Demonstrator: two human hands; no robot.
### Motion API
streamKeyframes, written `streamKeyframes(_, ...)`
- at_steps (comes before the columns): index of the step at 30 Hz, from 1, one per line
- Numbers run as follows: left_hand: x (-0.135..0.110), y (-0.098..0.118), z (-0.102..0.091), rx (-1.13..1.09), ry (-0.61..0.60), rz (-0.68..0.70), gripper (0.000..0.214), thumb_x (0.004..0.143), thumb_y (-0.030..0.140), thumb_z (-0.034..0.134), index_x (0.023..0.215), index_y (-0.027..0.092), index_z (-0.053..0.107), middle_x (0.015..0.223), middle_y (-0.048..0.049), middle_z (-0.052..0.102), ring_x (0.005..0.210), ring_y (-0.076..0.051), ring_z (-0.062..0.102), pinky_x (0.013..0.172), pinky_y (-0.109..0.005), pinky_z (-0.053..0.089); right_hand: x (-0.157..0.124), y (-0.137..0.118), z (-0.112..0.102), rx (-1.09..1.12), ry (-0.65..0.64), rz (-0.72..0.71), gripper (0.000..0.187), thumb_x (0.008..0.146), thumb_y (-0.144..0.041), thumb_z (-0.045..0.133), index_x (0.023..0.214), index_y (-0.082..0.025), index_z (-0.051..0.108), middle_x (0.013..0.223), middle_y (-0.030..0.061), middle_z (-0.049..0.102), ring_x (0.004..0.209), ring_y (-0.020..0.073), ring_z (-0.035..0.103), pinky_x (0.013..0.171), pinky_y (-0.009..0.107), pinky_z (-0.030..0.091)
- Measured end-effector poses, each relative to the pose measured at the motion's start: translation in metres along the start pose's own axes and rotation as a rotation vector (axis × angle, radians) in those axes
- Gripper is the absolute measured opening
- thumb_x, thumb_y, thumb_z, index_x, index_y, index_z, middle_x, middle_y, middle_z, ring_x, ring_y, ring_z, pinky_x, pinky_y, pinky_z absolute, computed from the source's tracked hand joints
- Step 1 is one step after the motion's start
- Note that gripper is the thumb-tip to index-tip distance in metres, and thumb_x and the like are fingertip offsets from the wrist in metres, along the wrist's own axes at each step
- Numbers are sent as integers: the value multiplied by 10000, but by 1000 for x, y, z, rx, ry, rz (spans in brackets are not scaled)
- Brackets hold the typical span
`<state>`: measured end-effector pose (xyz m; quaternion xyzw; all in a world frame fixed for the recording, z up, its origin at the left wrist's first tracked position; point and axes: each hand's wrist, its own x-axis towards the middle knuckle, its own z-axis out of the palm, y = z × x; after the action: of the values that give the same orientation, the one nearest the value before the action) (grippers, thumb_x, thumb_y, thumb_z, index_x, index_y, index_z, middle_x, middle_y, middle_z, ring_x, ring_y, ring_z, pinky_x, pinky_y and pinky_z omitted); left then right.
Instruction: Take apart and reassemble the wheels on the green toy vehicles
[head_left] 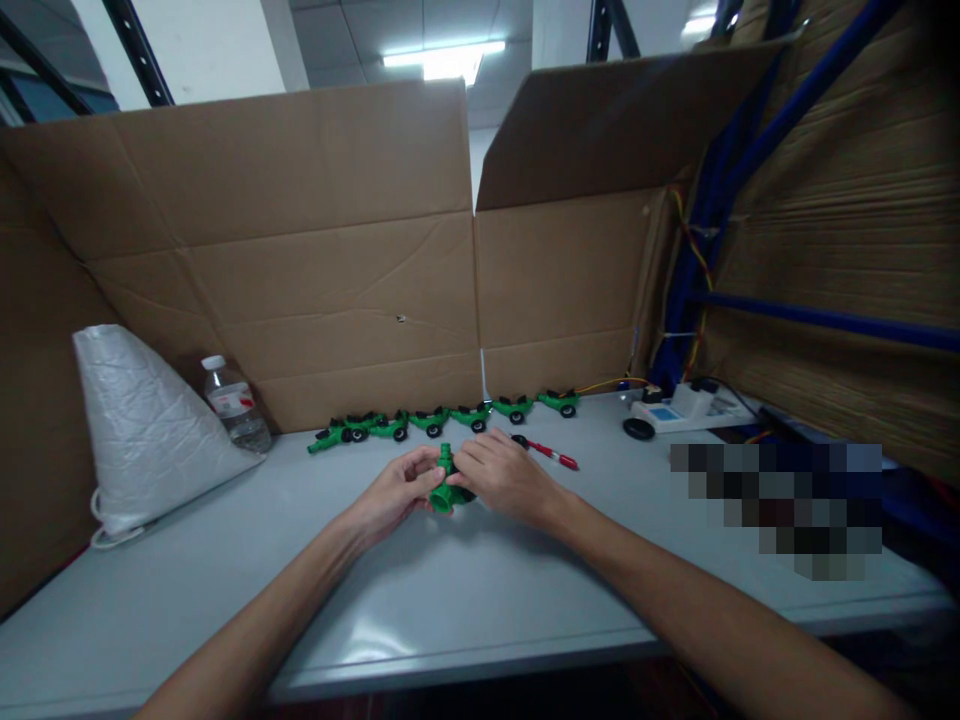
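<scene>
Over the middle of the table, both hands hold one green plastic toy vehicle (pixel 442 493) that resembles the ones in the row behind. My left hand (pixel 401 490) grips its left side, thumb on top. My right hand (pixel 506 478) is closed on its right side, and the fingers cover much of that part. A dark piece shows under the right fingers, too hidden to name. Just beyond the right hand lies a small black wheel (pixel 519 441), beside a red and white pen-like tool (pixel 553 455).
Several green toy vehicles (pixel 470 417) with black wheels line the table's back edge. At left stand a white padded bag (pixel 150 430) and a water bottle (pixel 236 405). A power strip (pixel 701 412) and a black ring (pixel 638 429) lie back right. Cardboard walls (pixel 337 270) enclose the table.
</scene>
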<state>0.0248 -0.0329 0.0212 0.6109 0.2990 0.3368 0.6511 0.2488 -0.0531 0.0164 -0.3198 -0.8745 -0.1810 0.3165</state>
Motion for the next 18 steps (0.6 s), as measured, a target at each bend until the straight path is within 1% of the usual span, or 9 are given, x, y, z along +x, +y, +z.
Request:
streamKeyframes(2, 0, 1, 2, 26, 19, 50, 435, 829, 448, 853, 1113, 176, 668, 1000, -49, 688, 739, -124, 649, 631, -223, 492, 0, -2, 2, 75, 34, 83, 309, 1116, -379, 425, 917, -208, 587, 872, 70, 663, 826, 234, 575, 786, 365, 377)
streamKeyframes(5, 1, 1, 3, 96, 90, 165, 413, 811, 445, 865, 1053, 183, 658, 1053, -42, 665, 795, -126, 631, 658, -221, 495, 0, -4, 5, 210, 62, 204, 320, 1123, -371, 399, 886, -219, 552, 851, 52, 654, 803, 214, 578, 760, 344, 375)
streamKeyframes(7, 2, 1, 3, 167, 130, 236, 398, 809, 441, 865, 1034, 181, 665, 1036, -40, 653, 842, -141, 626, 675, -218, 500, -1, -6, 6, 269, 56, 250, 307, 1115, -375, 414, 876, -222, 531, 852, 43, 642, 801, 207, 573, 759, 336, 379)
streamKeyframes(9, 3, 0, 3, 224, 149, 282, 381, 820, 429, 856, 1045, 178, 679, 1036, -49, 649, 887, -160, 625, 691, -219, 508, 0, -8, 7, 354, 58, 314, 271, 1089, -389, 467, 880, -223, 515, 835, 26, 615, 777, 196, 553, 741, 323, 386)
streamKeyframes(11, 5, -1, 2, 242, 168, 307, 374, 834, 414, 845, 1081, 180, 688, 1078, -61, 651, 909, -168, 630, 714, -229, 520, 1, -9, 10, 520, 74, 420, 244, 1058, -403, 510, 890, -227, 502, 802, -2, 572, 729, 178, 522, 694, 302, 390)
streamKeyframes(14, 5, -1, 1, 257, 231, 331, 376, 843, 402, 836, 1119, 192, 690, 1142, -64, 645, 859, -151, 638, 723, -245, 527, 4, -10, 18, 853, 105, 566, 232, 1019, -429, 546, 913, -228, 498, 798, -21, 531, 716, 162, 510, 656, 278, 410)
streamKeyframes(16, 5, 0, -1, 295, 247, 331, 359, 847, 401, 831, 1106, 192, 698, 1135, -61, 648, 806, -135, 630, 700, -242, 515, 5, -8, 24, 1003, 117, 595, 254, 985, -454, 592, 920, -226, 502, 822, -19, 537, 746, 161, 520, 678, 279, 433)
streamKeyframes(18, 3, 1, -2, 326, 232, 307, 340, 851, 404, 826, 1080, 186, 702, 1091, -57, 657, 766, -128, 617, 665, -233, 494, 5, -6, 28, 1079, 107, 597, 284, 951, -469, 641, 915, -223, 504, 815, -25, 529, 736, 155, 506, 670, 275, 429)
